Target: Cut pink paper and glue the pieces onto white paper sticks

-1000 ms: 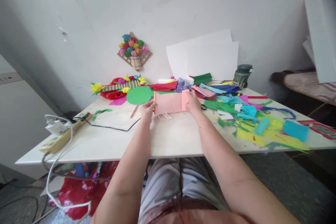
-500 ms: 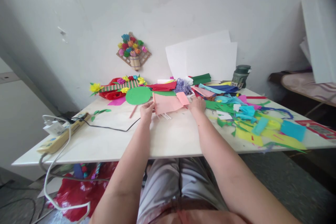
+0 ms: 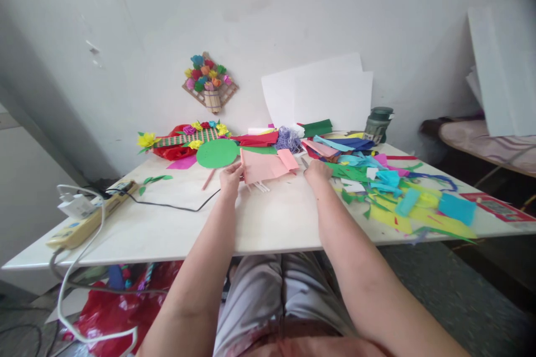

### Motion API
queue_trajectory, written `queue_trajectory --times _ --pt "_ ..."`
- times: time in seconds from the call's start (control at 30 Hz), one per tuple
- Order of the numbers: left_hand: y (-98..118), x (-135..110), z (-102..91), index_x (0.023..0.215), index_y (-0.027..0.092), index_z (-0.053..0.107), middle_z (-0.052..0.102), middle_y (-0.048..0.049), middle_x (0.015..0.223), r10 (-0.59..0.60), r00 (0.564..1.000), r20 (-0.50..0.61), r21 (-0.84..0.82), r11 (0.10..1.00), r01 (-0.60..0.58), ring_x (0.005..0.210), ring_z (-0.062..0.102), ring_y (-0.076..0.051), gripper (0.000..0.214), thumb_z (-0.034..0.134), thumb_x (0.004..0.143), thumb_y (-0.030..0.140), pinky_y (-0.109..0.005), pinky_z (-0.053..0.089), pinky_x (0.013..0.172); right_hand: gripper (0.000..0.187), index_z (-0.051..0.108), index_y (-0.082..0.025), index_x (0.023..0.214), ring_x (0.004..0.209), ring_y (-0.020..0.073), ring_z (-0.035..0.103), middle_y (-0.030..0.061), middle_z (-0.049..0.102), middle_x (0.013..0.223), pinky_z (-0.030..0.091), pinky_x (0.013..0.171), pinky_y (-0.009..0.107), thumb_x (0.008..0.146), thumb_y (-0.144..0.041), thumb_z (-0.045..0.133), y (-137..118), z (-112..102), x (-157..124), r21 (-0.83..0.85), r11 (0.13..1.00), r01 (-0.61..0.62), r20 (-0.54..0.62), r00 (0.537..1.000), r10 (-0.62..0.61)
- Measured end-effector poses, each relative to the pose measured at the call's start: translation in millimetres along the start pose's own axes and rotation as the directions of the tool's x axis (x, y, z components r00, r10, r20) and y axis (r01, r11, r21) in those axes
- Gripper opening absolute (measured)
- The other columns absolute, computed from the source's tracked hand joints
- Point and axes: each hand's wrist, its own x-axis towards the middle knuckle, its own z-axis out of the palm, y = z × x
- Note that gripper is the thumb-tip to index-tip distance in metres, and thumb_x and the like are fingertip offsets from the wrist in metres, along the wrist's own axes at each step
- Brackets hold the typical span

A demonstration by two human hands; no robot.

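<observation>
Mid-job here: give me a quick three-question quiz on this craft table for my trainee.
1. True or false: the left hand grips the pink sheet at its left edge.
2. What lies on the table just left of that sheet? A) a blue cup B) the green paper circle C) a hammer
3. Fill in: the power strip sits near the table's ___ edge.
Key: 1 true; 2 B; 3 left.
</observation>
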Motion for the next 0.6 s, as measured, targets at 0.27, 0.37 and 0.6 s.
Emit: queue_trajectory --times 0.27,0.37,0.6 --pt "-2.0 1.3 -1.4 0.085 0.008 0.069 0.064 -0.0042 0.062 0.006 1.0 0.02 -0.03 1.0 -0.005 0.051 0.055 -0.012 0.049 0.075 0.049 0.041 -0.026 0.046 0.05 0.04 0.061 -0.014 0.109 0.099 0.03 0.06 0.0179 0.064 0.105 0.046 0.079 0.039 0.07 -0.023 0.058 -1.3 -4.7 -6.5 0.293 0.956 -0.017 -0.111 0.992 0.052" --pt "-6.2 4.0 -3.2 0.088 0.009 0.069 0.065 -0.0047 0.063 0.001 0.999 0.036 -0.034 0.999 0.0 0.051 0.056 -0.012 0.05 0.074 0.051 0.042 -0.024 0.044 0.049 0.047 0.057 -0.014 0.115 0.098 0.0241 0.06 0.0124 0.066 0.102 0.047 0.08 0.034 0.068 -0.017 0.057 -5.2 0.5 -3.4 0.551 0.831 0.079 -0.16 0.987 0.012" --pt "-7.2 3.3 -0.4 0.093 0.01 0.068 0.064 -0.0039 0.062 -0.022 0.998 0.065 -0.098 0.995 0.029 0.048 0.054 -0.011 0.051 0.073 0.053 0.042 -0.023 0.042 0.048 0.043 0.057 -0.015 0.109 0.048 0.0098 0.054 -0.0007 0.061 0.066 0.034 0.033 0.017 0.067 -0.022 0.063 -29.2 5.8 -13.7 0.969 0.245 -0.044 0.094 0.976 -0.197"
